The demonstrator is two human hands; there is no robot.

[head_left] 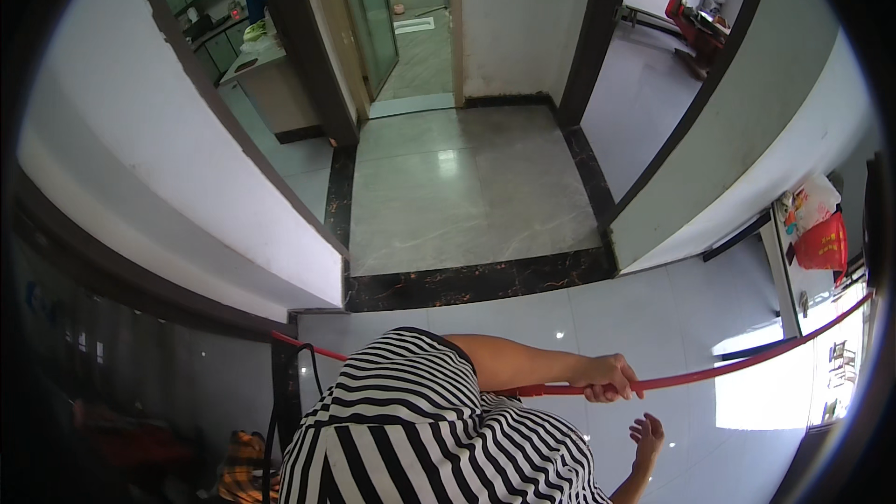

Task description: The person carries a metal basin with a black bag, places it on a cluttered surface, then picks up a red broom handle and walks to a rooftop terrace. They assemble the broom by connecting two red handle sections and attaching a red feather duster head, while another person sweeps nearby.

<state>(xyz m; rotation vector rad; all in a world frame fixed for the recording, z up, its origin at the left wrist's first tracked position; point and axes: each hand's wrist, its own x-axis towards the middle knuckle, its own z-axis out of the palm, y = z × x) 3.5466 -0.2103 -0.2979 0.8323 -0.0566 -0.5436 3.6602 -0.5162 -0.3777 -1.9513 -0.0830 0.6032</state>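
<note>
I had my left hand (605, 378) clamped around a red pole (691, 378), that forearm reaching across my front toward the right. My right hand (647, 434) was below the pole and near it, its fingers apart and slightly bent, with a gap between hand and pole. The pole ran from the far right through my grip and went out of sight behind my black-and-white striped top (411, 439). It looked curved (a wide lens bends anything near the rim, so I cannot say it was really bowed). More red showed left of my sleeve, though I could not tell whether it was the same piece.

Around me lay glossy pale tiles (635, 317), with a bright patch of light (761, 392) to the right. Ahead, a dark speckled strip (476, 282) crossed the floor, and beyond it stood a green-tinted glass door (369, 19). A red bag (823, 245) sat on a white table (790, 289) at right, and an orange-and-black checked cloth (245, 467) showed at lower left.
</note>
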